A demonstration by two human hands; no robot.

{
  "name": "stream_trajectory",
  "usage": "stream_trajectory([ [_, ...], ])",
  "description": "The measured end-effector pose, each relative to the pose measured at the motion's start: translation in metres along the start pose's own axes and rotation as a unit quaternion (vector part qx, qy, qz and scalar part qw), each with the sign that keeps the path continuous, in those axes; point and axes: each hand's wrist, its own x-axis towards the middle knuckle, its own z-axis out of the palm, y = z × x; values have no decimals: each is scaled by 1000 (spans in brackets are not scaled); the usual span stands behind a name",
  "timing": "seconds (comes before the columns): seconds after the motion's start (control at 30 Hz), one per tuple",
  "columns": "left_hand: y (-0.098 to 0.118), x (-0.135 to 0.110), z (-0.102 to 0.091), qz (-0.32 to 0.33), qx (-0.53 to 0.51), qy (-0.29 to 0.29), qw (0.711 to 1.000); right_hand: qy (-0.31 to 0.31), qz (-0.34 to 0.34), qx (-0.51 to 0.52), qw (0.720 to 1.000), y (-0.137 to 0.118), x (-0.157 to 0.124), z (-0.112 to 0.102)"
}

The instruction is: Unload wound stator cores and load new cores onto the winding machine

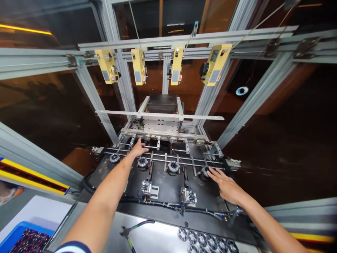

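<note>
Reaches over metal rods point(159, 155) with wide-spread fingers of left hand point(138, 149); touches rightmost round fixture point(203, 172) with parted fingers of right hand point(228, 187).

we see the work area brightly lit, with white glare washing the silver table point(160, 233), while the black plate point(168, 186) gives a duller sheen. dark glass point(39, 112) around it carries dim reflections and an orange streak point(26, 29). the left hand point(138, 148) and right hand point(225, 186) look fairly sharp to us; toward the edges, wide-angle distortion tilts the metal posts point(255, 100), and detail turns soft.
</note>
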Motion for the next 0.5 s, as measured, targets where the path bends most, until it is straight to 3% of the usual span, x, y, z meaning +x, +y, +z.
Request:
stream_trajectory([
  [0.13,7,-4,-13,-30,117,-64,991,17,0,7,1000,2,1,4],
  [0.27,27,-31,-49,-19,237,-98,966,13,-10,6,1000,1,-1,1],
  [0.4,42,-99,-98,34,305,-96,947,5,-15,-14,1000,-1,-2,-3],
  [0.5,26,-175,-129,67,309,-100,943,6,-18,-24,1000,1,0,0],
])
